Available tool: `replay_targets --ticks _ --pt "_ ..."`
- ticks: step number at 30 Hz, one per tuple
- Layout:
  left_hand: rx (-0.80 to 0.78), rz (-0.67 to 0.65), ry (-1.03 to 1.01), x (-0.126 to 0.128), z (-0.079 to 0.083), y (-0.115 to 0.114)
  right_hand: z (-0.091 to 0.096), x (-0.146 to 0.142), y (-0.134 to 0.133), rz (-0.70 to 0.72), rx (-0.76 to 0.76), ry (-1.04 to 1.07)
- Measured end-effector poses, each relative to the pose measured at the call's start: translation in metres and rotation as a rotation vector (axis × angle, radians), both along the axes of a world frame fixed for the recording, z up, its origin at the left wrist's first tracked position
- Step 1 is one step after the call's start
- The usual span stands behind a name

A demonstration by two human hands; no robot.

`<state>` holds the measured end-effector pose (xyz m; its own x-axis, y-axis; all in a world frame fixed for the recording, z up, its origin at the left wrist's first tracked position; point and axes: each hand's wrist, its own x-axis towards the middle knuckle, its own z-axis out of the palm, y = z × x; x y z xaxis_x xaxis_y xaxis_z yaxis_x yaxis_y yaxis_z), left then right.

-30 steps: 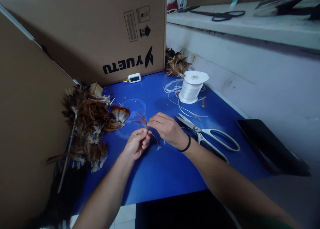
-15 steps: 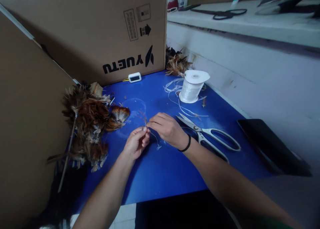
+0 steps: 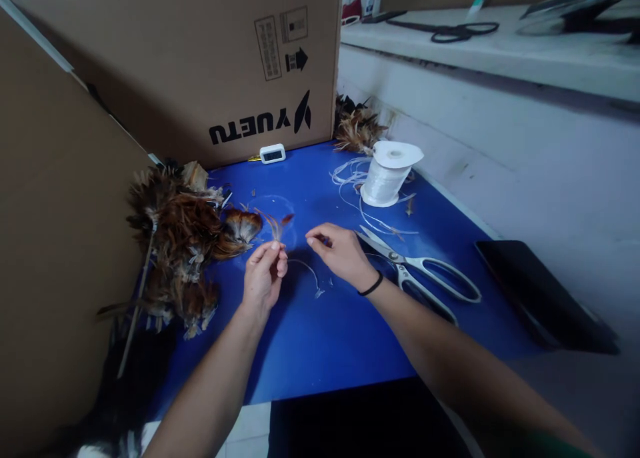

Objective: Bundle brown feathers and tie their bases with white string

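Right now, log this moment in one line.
left hand: pinching small feathers | right hand: pinched, contents unclear | scissors: flat beside right wrist | thread spool: upright behind

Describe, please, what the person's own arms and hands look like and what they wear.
The left hand and the right hand are bare: no gloves, and no rings that I can make out. The forearms are uncovered too. A thin black band circles the right wrist. At the bottom right edge, a sliver of green cloth, probably a sleeve, shows on the right arm.
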<state>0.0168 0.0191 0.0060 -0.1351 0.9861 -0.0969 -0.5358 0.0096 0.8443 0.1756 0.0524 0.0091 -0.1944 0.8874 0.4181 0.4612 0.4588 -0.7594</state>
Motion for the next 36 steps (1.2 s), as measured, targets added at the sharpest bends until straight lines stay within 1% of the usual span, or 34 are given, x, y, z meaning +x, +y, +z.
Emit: replay_targets --ticks 2,4,7,10,13,16,18,20,25,26,28,31,33,36 --pt "0.024 0.059 -0.014 -0.002 0.001 0.002 -0.006 -0.006 0.003 0.040 -0.042 -0.123" --pt "0.040 0.099 -0.029 -0.005 0.002 0.004 -0.009 -0.014 0.007 0.083 -0.037 -0.252" --pt "0.054 0.149 -0.051 -0.009 0.003 0.007 -0.005 -0.027 0.011 0.157 0.024 -0.447" --pt "0.063 0.191 -0.075 -0.014 0.003 0.011 -0.001 -0.038 0.015 0.191 0.050 -0.627" --pt "0.063 0.211 -0.090 -0.018 0.002 0.013 0.000 -0.048 0.018 0.207 0.027 -0.745" --pt "0.054 0.224 -0.091 -0.021 0.002 0.014 -0.002 -0.054 0.019 0.229 0.024 -0.787" --pt "0.047 0.233 -0.089 -0.022 0.003 0.015 -0.004 -0.054 0.019 0.226 0.038 -0.767" --pt "0.034 0.231 -0.086 -0.022 0.003 0.015 -0.006 -0.049 0.020 0.220 0.020 -0.654" --pt "-0.012 0.148 -0.065 -0.020 0.000 0.014 -0.005 -0.026 0.025 0.202 -0.130 -0.105" --pt "-0.020 0.125 -0.056 -0.020 -0.001 0.014 -0.003 -0.022 0.026 0.197 -0.130 -0.018" --pt "-0.035 0.072 -0.037 -0.018 -0.003 0.013 0.000 -0.017 0.027 0.190 -0.080 0.091" --pt "-0.056 -0.008 -0.030 -0.017 -0.004 0.012 0.006 -0.014 0.025 0.173 0.067 0.117" --pt "-0.078 -0.041 -0.030 -0.016 -0.005 0.011 0.010 -0.013 0.022 0.167 0.157 0.091" --pt "-0.112 -0.079 -0.023 -0.015 -0.005 0.011 0.013 -0.013 0.017 0.154 0.246 0.017"
